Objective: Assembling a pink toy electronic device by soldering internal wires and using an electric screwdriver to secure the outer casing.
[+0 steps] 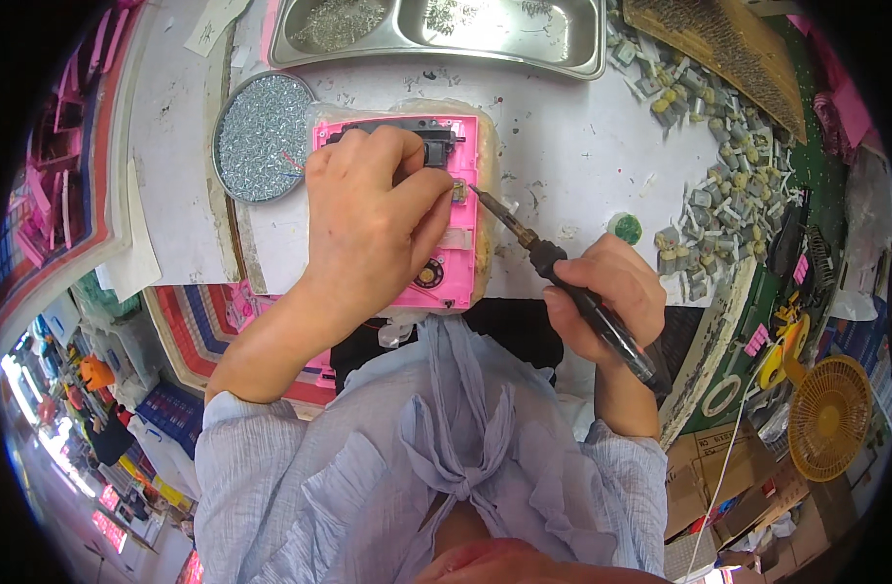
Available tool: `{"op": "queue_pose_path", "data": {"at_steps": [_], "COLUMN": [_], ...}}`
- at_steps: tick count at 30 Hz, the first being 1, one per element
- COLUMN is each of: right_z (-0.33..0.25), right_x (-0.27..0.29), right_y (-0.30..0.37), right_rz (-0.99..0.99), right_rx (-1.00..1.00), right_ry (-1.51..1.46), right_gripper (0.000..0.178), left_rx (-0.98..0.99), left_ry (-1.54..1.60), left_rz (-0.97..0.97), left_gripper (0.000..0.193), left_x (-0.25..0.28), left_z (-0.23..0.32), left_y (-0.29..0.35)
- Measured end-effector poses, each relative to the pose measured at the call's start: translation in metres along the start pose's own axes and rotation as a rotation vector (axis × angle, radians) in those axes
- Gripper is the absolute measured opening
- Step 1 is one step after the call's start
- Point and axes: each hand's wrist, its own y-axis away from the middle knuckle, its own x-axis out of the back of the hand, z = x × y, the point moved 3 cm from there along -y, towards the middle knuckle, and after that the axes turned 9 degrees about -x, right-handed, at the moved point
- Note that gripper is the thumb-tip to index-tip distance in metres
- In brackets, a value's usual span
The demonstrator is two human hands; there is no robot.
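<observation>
Pink housing (462, 261): probably light and fairly stiff, its thin rims likely to flex or crack if squeezed hard; best held by the outer side walls, clear of the fitted parts. It looks like a shallow, glossy, open-backed tray, lying on a pale padded block (486, 253) on the white tabletop (563, 127), in front of the person.
Black-handled tool (596, 314): seems easy to steer, its slim metal end perhaps hot and best left untouched; the thick handle is the place to hold. Its tapered end points at the housing's right edge.
Left hand (368, 200): bent over the housing, fingers curled inward; whether they pinch anything cannot be told, as the fingertips are hidden.
Right hand (616, 292): wrapped around the tool's handle, pen-fashion.
Black mechanism (436, 153): likely rigid, the densest part; partly covered by the left hand.
Round speaker (429, 273): its face probably dents easily; dark, near the lower end.
Small board (459, 192): likely fragile, best held by its edges; beside the tool's tip.
</observation>
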Motion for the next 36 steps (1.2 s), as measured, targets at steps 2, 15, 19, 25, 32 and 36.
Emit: {"op": "queue_pose_path", "data": {"at_steps": [2, 15, 19, 25, 32, 36], "right_z": [0.001, 0.003, -0.001, -0.003, -0.008, -0.009], "right_x": [-0.002, -0.008, -0.004, 0.005, 0.013, 0.019], "right_y": [-0.001, -0.003, -0.003, -0.005, -0.004, -0.002], "right_rz": [-0.008, -0.032, 0.0, 0.055, 0.067, 0.054], "right_rx": [0.005, 0.016, 0.009, 0.038, 0.039, 0.017], "right_ry": [0.001, 0.017, 0.011, 0.004, 0.026, 0.015], "right_gripper": [0.034, 0.035, 0.035, 0.034, 0.034, 0.033], "left_rx": [-0.005, 0.005, 0.003, 0.0, -0.011, -0.023], "left_ry": [-0.007, -0.014, -0.016, -0.025, -0.039, 0.001], "left_rz": [0.004, -0.061, -0.056, -0.053, -0.074, -0.005], "left_gripper": [0.014, 0.02, 0.02, 0.018, 0.022, 0.037], "left_x": [-0.001, 0.005, 0.005, 0.005, 0.005, 0.024], "left_z": [0.0, 0.002, 0.002, 0.003, 0.004, -0.012], "left_y": [0.001, -0.002, -0.003, -0.003, -0.001, 0.006]}}
